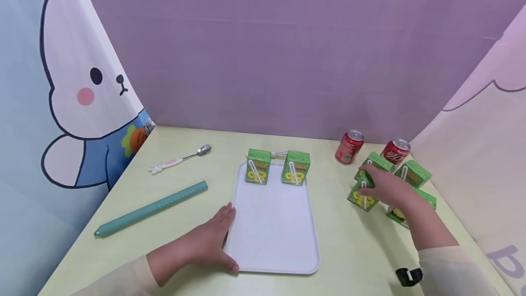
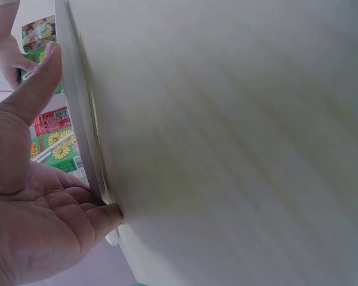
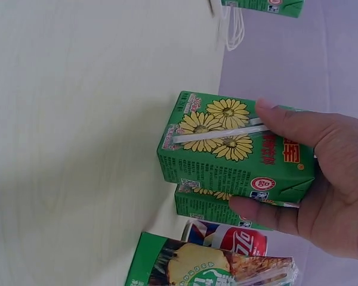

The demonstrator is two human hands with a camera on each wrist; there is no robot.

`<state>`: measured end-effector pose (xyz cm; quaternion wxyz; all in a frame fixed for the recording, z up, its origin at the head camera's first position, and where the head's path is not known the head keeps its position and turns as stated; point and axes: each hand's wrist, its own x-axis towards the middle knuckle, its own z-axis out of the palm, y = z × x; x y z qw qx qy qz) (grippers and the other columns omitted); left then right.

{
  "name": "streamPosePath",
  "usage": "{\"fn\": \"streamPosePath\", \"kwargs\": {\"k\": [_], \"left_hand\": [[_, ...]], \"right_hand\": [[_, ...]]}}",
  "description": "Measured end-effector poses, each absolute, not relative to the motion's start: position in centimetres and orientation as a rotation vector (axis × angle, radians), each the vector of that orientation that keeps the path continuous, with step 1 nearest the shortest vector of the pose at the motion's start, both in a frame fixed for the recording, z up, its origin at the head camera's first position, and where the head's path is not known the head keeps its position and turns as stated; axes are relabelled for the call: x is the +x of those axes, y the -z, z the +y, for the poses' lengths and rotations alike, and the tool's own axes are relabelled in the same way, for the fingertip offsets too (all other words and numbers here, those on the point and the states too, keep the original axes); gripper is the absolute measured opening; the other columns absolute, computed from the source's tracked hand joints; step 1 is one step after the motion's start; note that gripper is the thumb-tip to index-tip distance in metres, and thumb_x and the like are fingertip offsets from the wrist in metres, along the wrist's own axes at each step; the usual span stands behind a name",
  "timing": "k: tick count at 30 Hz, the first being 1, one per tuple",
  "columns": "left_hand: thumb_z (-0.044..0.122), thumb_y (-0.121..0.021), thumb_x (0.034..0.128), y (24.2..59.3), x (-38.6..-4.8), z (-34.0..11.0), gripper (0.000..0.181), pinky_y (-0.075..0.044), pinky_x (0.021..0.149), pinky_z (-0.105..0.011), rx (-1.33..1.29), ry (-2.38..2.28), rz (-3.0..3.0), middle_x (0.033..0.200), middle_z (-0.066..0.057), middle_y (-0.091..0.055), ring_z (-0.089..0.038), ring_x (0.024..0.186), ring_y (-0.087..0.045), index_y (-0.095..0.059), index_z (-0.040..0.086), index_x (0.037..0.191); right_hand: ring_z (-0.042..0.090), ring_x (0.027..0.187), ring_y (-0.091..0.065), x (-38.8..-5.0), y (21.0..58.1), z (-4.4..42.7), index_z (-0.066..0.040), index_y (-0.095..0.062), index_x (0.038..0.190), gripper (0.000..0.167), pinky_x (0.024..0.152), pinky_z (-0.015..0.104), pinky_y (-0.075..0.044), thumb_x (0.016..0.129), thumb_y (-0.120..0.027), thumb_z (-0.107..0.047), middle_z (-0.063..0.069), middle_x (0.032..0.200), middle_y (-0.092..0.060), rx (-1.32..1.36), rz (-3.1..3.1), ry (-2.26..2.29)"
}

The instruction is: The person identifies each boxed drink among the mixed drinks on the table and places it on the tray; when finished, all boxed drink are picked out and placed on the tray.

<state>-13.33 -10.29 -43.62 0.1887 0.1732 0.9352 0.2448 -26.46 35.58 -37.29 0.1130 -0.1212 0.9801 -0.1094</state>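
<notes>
My right hand (image 1: 388, 187) holds a green drink carton (image 3: 218, 140) with yellow flowers and a straw on its side, thumb and fingers across it. More green cartons (image 1: 412, 173) stand around that hand at the right of the table. My left hand (image 1: 207, 243) rests along the left edge of a white tray (image 1: 273, 236), thumb and fingers spread; the left wrist view shows its fingers (image 2: 110, 217) touching the rim. At the far end of the tray stand two green cartons, one on the left (image 1: 258, 168) and one on the right (image 1: 295, 169).
Two red soda cans, one (image 1: 349, 147) at the back and another (image 1: 396, 150) farther right, stand behind the carton group. A whisk (image 1: 279, 155) lies behind the tray. On the left lie a spoon (image 1: 176, 161) with a rabbit handle and a long teal stick (image 1: 152, 209).
</notes>
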Motion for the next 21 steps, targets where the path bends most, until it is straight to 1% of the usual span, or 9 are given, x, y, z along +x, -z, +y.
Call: {"fn": "streamPosePath", "kwargs": {"k": [4,6,9,11,17,19,21], "left_hand": [[0.071,-0.081,0.0542,43.7,-13.3,-10.3,0.14,-0.024,0.119,-0.053,0.486,-0.681,2.631,0.164,-0.018,-0.009,-0.035,0.152,-0.01,-0.016,-0.001,0.156],[0.071,-0.081,0.0542,43.7,-13.3,-10.3,0.14,-0.024,0.119,-0.053,0.492,-0.678,2.632,0.164,-0.018,-0.009,-0.035,0.152,-0.01,-0.016,-0.001,0.155],[0.072,-0.081,0.0546,43.6,-13.3,-10.3,0.14,-0.024,0.118,-0.052,0.5,-0.679,2.63,0.164,-0.019,-0.009,-0.035,0.151,-0.01,-0.016,-0.001,0.155],[0.072,-0.081,0.0549,43.6,-13.3,-10.2,0.14,-0.024,0.118,-0.052,0.501,-0.681,2.629,0.164,-0.018,-0.008,-0.035,0.151,-0.01,-0.016,-0.001,0.155],[0.072,-0.081,0.055,43.7,-13.4,-10.2,0.14,-0.024,0.118,-0.053,0.484,-0.674,2.622,0.165,-0.017,-0.008,-0.034,0.152,-0.009,-0.016,0.0,0.156],[0.072,-0.081,0.0549,43.6,-13.4,-10.3,0.14,-0.024,0.118,-0.053,0.478,-0.668,2.619,0.165,-0.016,-0.008,-0.034,0.152,-0.009,-0.016,0.001,0.156],[0.072,-0.081,0.0547,43.6,-13.5,-10.3,0.14,-0.024,0.118,-0.053,0.475,-0.664,2.62,0.165,-0.016,-0.007,-0.034,0.152,-0.009,-0.016,0.001,0.156]], "right_hand": [[0.041,0.112,-0.058,-26.5,37.3,35.6,-0.008,-0.043,0.142,0.071,0.087,0.061,-0.049,0.087,-0.071,-0.045,0.023,0.127,-0.059,-0.366,2.885,0.328],[0.038,0.11,-0.06,-26.5,37.3,35.5,-0.009,-0.046,0.139,0.068,0.086,0.06,-0.05,0.087,-0.072,-0.043,0.02,0.123,-0.062,-0.385,2.893,0.321],[0.036,0.109,-0.061,-26.4,37.1,35.0,-0.008,-0.047,0.138,0.066,0.087,0.058,-0.05,0.087,-0.073,-0.041,0.016,0.119,-0.064,-0.427,2.9,0.301],[0.033,0.105,-0.062,-26.3,36.7,34.3,-0.008,-0.048,0.138,0.066,0.086,0.056,-0.051,0.087,-0.073,-0.041,0.013,0.115,-0.066,-0.452,2.898,0.291],[0.024,0.099,-0.061,-25.8,35.0,30.9,-0.011,-0.05,0.138,0.065,0.085,0.051,-0.053,0.085,-0.076,-0.037,0.008,0.116,-0.066,-0.533,2.902,0.274],[0.024,0.1,-0.06,-25.6,34.6,29.5,-0.013,-0.05,0.138,0.064,0.086,0.05,-0.053,0.085,-0.076,-0.036,0.008,0.12,-0.065,-0.564,2.908,0.279],[0.023,0.101,-0.061,-25.5,34.4,28.0,-0.014,-0.051,0.138,0.062,0.087,0.049,-0.053,0.085,-0.077,-0.035,0.007,0.119,-0.065,-0.608,2.903,0.289]]}}
